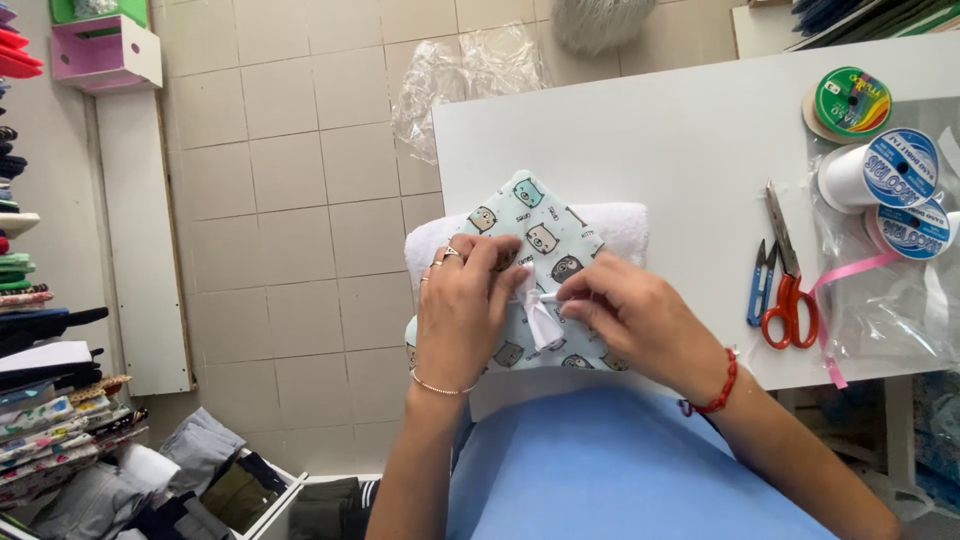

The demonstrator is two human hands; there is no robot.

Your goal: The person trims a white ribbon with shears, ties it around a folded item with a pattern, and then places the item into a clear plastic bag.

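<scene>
Head view: pale blue printed fabric bundle (pixel 535 262) was laid over white folded towel (pixel 620 225) at near left corner of white table (pixel 650 130). Left hand (pixel 462 310) was pressed on bundle, fingers curled, steadying it. Right hand (pixel 640 318) was pinched on white ribbon (pixel 542 320) at bundle's middle. Red-handled scissors (pixel 790 290), blue snips (pixel 760 285) and ribbon spools (pixel 880 165) were kept toward right edge, within reach.

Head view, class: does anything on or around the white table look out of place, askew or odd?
A crumpled clear plastic sheet lies on the tiled floor beyond the white table, and a pink ribbon trails off the table's near edge beside the red-handled scissors. Nothing looks damaged.
</scene>
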